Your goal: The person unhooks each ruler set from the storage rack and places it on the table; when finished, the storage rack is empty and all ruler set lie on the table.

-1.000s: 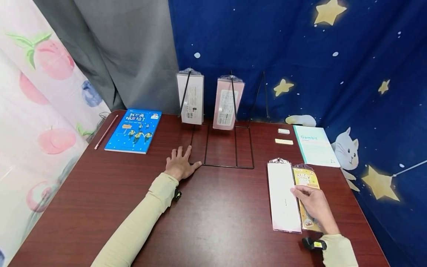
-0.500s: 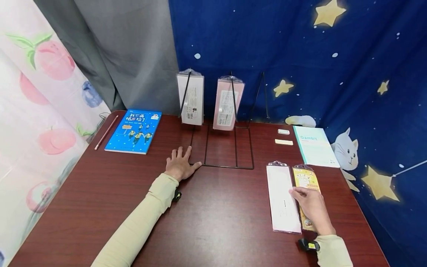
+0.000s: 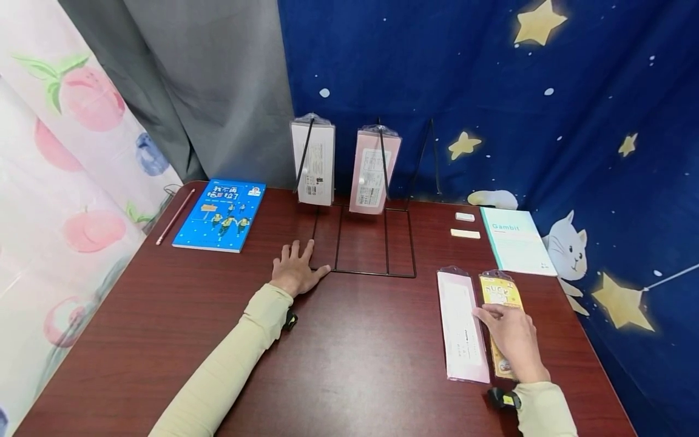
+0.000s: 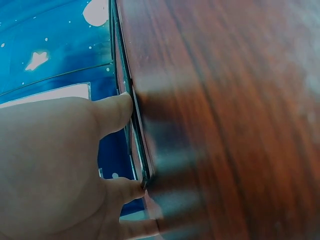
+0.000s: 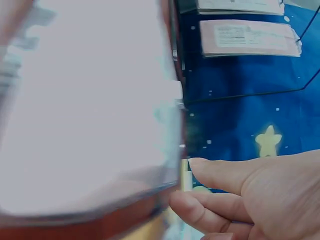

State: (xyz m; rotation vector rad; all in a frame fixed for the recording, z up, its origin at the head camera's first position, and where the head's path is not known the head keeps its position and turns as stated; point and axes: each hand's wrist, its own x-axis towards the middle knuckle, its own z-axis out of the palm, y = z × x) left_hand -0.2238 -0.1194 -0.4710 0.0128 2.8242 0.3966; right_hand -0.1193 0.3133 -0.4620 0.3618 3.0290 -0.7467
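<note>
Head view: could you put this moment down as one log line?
left hand: flat on table, by wire rack | right hand: lifting edge of pink-white packet, yellow packet beneath | two packets hang on rack

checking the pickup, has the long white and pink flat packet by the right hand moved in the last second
Yes. The long white and pink flat packet has tipped up along its right edge under the right hand, looking narrower beside the yellow packet, which lies flat.
</note>
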